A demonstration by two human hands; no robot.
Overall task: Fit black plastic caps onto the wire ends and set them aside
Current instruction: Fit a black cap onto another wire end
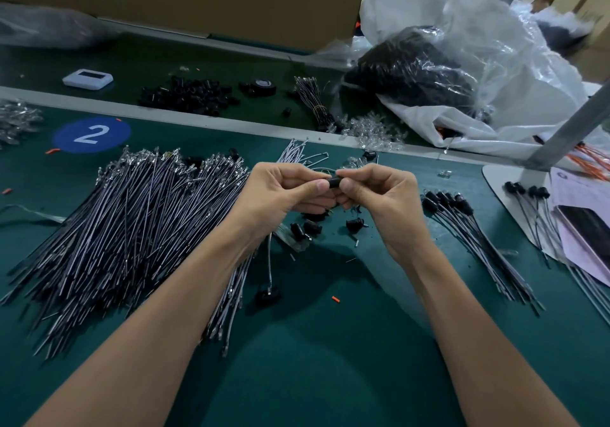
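just right of the big heap of thin grey wires [132,228], the left hand [284,195] and the right hand [383,198] are both curled and pinch one small black plastic cap [334,182] between them. the wire end is hidden there; entering tilted, it could bend, i think.

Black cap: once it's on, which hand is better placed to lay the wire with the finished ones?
Probably the right hand: both pinch the black cap, but the capped wires lie beside it; the left hand borders the uncapped pile.
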